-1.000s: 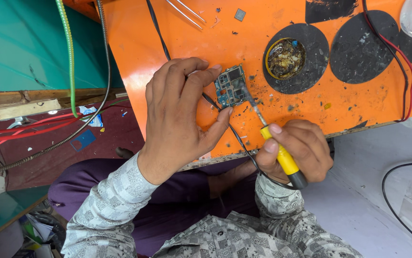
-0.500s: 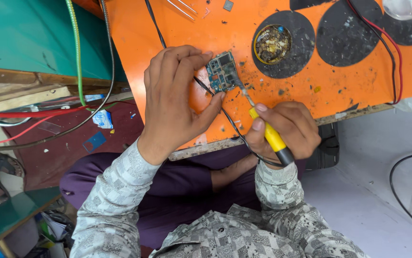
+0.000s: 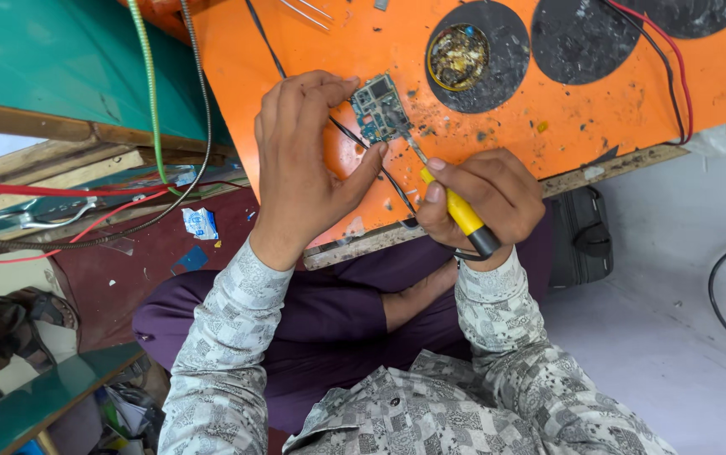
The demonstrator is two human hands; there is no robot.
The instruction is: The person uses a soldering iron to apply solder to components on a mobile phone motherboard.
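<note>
L hand (image 3: 308, 164): I pin the small circuit board (image 3: 380, 108) w/ thumb + fingertips, board flat on the orange bench (image 3: 632, 118).
R hand (image 3: 485, 198): closed round the yellow-handled iron (image 3: 455, 211); tip meets board's lower-right corner.
Step, my read: working a joint at that corner. I'd keep tip steady, touch brief, L fingers off the hot edge.
Black wire (image 3: 396, 190): runs under the board toward me; mustn't snag.
Round tin (image 3: 457, 56): just right of board, on a dark disc.
</note>
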